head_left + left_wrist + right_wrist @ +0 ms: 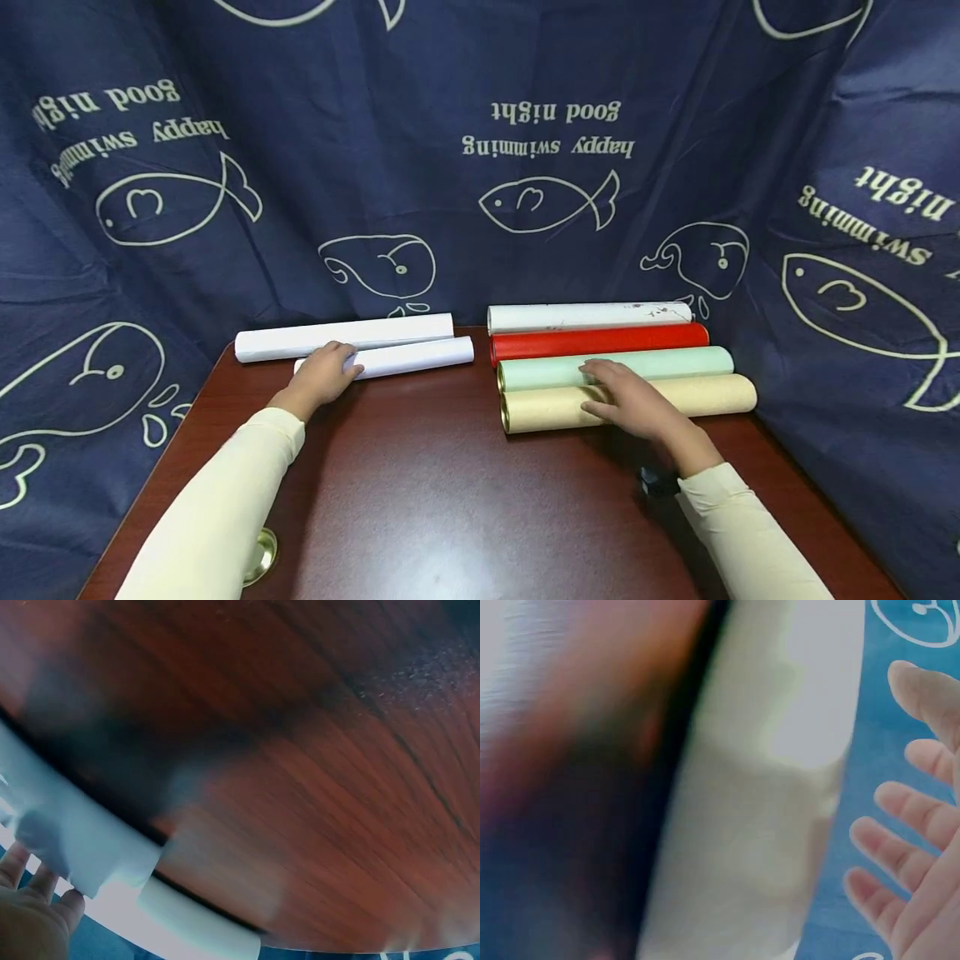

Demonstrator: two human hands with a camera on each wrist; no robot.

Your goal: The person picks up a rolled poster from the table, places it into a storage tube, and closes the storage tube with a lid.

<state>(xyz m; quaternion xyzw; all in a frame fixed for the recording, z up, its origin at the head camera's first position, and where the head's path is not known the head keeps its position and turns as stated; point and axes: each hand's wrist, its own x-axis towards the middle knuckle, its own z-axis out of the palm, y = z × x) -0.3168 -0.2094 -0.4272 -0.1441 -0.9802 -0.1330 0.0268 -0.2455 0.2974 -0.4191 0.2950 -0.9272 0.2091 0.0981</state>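
In the head view, two white paper rolls lie at the table's back left, a longer one (360,334) behind a shorter one (420,357). The left hand (324,377) rests on the shorter roll (90,817), its fingers spread over it. At the right lie a white roll (577,317), a red roll (600,341), a mint green roll (675,363) and a cream roll (697,395), side by side. The right hand (633,402) is over the cream and green rolls, fingers spread and holding nothing; whether it touches them I cannot tell. The right wrist view shows its spread fingers (907,847).
A small gold-coloured round object (262,557) sits at the table's front left, partly behind the left sleeve. A dark blue curtain (420,150) with fish drawings stands around the brown table (450,483). Something black (658,482) is at the right wrist.
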